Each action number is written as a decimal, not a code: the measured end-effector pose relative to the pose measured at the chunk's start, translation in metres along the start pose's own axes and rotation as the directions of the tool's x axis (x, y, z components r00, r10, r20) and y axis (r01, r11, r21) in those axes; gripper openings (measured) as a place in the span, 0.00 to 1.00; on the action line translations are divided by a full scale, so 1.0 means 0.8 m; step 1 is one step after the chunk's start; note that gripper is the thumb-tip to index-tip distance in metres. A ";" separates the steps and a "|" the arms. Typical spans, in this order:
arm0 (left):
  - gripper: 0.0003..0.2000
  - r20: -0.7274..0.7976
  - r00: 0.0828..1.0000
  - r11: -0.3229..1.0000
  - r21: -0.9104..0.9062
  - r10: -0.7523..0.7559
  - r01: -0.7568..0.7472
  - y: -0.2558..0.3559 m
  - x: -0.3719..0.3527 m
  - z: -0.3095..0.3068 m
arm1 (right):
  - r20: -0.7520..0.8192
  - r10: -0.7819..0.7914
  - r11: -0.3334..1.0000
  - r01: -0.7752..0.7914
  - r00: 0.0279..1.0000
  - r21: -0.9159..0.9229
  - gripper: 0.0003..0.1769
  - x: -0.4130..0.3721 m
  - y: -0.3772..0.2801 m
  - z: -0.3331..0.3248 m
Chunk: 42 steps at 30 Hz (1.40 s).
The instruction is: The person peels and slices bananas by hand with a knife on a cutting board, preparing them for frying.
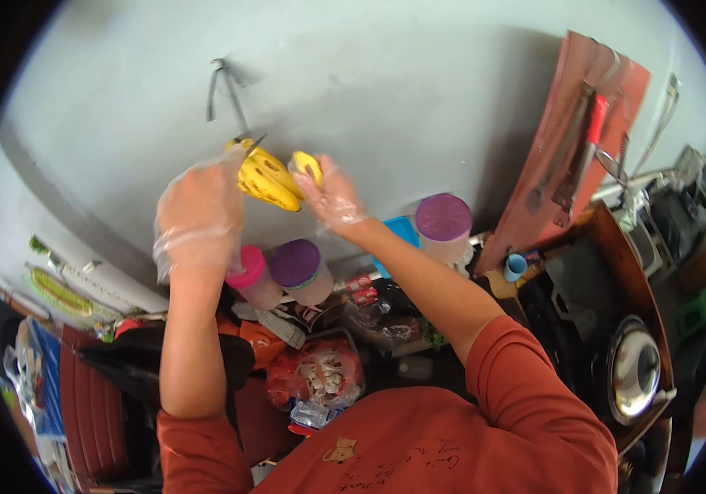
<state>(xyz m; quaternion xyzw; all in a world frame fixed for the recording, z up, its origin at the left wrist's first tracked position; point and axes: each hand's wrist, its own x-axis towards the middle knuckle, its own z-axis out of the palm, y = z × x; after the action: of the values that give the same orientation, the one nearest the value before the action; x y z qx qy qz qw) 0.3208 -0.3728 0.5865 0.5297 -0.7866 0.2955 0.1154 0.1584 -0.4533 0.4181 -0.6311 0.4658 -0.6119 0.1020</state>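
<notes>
Gloved hands at a hanging bunch of bananas

Directions are from the middle of the view. Between nine and ten o'clock is the gloved left hand (198, 210), seen from the back; its fingers are hidden, so I cannot tell how they stand or what they hold. Above it, between ten and eleven o'clock, a dark strap (214, 92) hangs on the pale wall (419, 90). Between eight and nine o'clock stands a jar with a pink lid (246, 266). A pointed dark blade (256, 145) sticks out beside the left hand, over the top of the yellow bananas (269, 183), which hang at ten o'clock with brown marks on their skin. Below them stands a tub with a purple lid (294, 262). At eleven o'clock, the gloved right hand (332, 196) has its fingers closed around a single banana (307, 165), just beside the bunch. Another purple-lidded tub (443, 218) stands between two and three o'clock. A blue cup (515, 267) sits at three, and a reddish board (544, 152) leans at two. At four is a shiny round lid (637, 370).
</notes>
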 end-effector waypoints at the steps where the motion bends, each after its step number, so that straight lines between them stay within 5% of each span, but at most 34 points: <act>1: 0.14 -0.051 0.998 0.987 -0.160 -0.035 0.027 0.010 -0.008 -0.004 | 0.051 0.137 0.972 -0.144 0.989 0.186 0.24 -0.025 0.012 -0.017; 4: 0.16 -0.080 0.996 0.862 -0.500 0.051 -0.084 0.058 -0.021 0.031 | 0.065 0.466 0.678 -0.403 0.883 0.615 0.19 -0.135 0.074 -0.061; 6: 0.15 -0.032 0.965 0.663 -0.721 0.260 -0.203 0.115 -0.030 0.078 | 0.016 0.787 0.407 -0.537 0.617 0.739 0.16 -0.231 0.084 -0.101; 8: 0.16 0.053 0.823 0.450 -0.856 0.565 -0.254 0.185 -0.056 0.127 | -0.045 0.893 0.366 -0.664 0.447 0.652 0.15 -0.349 0.089 -0.151; 9: 0.16 -0.001 0.730 0.229 -0.949 0.683 -0.215 0.224 -0.081 0.172 | -0.147 0.922 0.365 -0.681 0.357 0.635 0.15 -0.418 0.100 -0.167; 10: 0.16 0.130 0.590 0.195 -0.980 0.797 -0.048 0.263 -0.106 0.195 | -0.243 0.934 0.358 -0.695 0.263 0.623 0.15 -0.482 0.100 -0.181; 11: 0.16 0.001 0.512 0.007 -1.000 0.859 -0.009 0.311 -0.147 0.281 | -0.282 0.952 0.284 -0.674 0.116 0.682 0.15 -0.531 0.076 -0.200; 12: 0.17 0.147 0.367 0.105 -0.986 0.918 0.130 0.349 -0.188 0.322 | -0.304 0.952 0.219 -0.635 -0.027 0.741 0.14 -0.576 0.050 -0.219; 13: 0.18 0.138 0.291 0.123 -0.990 0.947 0.067 0.382 -0.228 0.342 | -0.354 0.924 0.195 -0.615 -0.147 0.764 0.15 -0.623 0.030 -0.233; 14: 0.20 -0.033 0.240 -0.017 -0.997 0.970 -0.069 0.410 -0.269 0.370 | -0.388 0.883 0.168 -0.594 -0.264 0.786 0.15 -0.669 0.009 -0.244; 15: 0.21 0.070 0.091 0.081 -0.989 0.993 -0.124 0.435 -0.295 0.356 | -0.411 0.846 0.163 -0.569 -0.339 0.806 0.15 -0.701 -0.021 -0.255; 16: 0.22 -0.132 0.039 -0.120 -0.968 0.991 -0.220 0.467 -0.333 0.387 | -0.429 0.803 0.160 -0.543 -0.414 0.824 0.15 -0.726 -0.053 -0.263; 19: 0.22 -0.244 -0.108 -0.263 -0.936 0.964 -0.233 0.532 -0.392 0.369 | -0.412 0.686 0.252 -0.335 -0.600 0.908 0.16 -0.798 -0.121 -0.258; 20: 0.15 -0.222 -0.164 -0.260 -0.927 0.961 -0.270 0.555 -0.404 0.354 | -0.394 0.661 0.303 -0.253 -0.639 0.919 0.16 -0.811 -0.143 -0.250; 24: 0.16 -0.154 -0.324 -0.285 -0.868 0.933 -0.407 0.632 -0.448 0.269 | -0.421 0.612 0.520 -0.061 -0.669 0.852 0.15 -0.846 -0.205 -0.208; 26: 0.21 -0.283 -0.354 -0.422 -0.804 0.892 -0.420 0.657 -0.469 0.236 | -0.421 0.627 0.582 0.035 -0.655 0.812 0.16 -0.854 -0.222 -0.193; 27: 0.15 -0.304 -0.334 -0.437 -0.767 0.892 -0.470 0.678 -0.487 0.234 | -0.422 0.621 0.587 0.036 -0.660 0.808 0.16 -0.861 -0.228 -0.187; 29: 0.24 -0.309 -0.205 -0.371 -0.785 0.929 -0.496 0.741 -0.549 0.278 | -0.419 0.627 0.605 0.072 -0.657 0.793 0.16 -0.869 -0.237 -0.177; 30: 0.24 -0.322 -0.215 -0.387 -0.778 0.922 -0.494 0.760 -0.570 0.290 | -0.420 0.628 0.610 0.080 -0.655 0.788 0.16 -0.870 -0.243 -0.174; 32: 0.23 -0.340 -0.049 -0.316 -0.798 0.939 -0.513 0.791 -0.600 0.286 | -0.430 0.634 0.591 0.044 -0.643 0.805 0.13 -0.875 -0.252 -0.172; 35: 0.22 -0.379 -0.105 -0.361 -0.706 0.919 -0.610 0.770 -0.588 0.214 | -0.410 0.637 0.568 0.038 -0.652 0.822 0.13 -0.886 -0.267 -0.175; 39: 0.20 -0.353 -0.124 -0.339 -0.654 0.927 -0.677 0.789 -0.605 0.234 | -0.399 0.655 0.521 0.001 -0.642 0.853 0.11 -0.916 -0.296 -0.201; 42: 0.19 -0.389 -0.019 -0.304 -0.688 0.921 -0.659 0.770 -0.608 0.216 | -0.435 0.664 0.517 -0.046 -0.609 0.855 0.09 -0.942 -0.324 -0.224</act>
<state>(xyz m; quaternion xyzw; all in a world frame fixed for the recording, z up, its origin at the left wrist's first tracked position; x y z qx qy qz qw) -0.0117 0.0606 -0.0028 -0.2466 -0.9547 -0.1591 -0.0487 0.2607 0.3039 0.1301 0.4551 0.4250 -0.7785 0.0792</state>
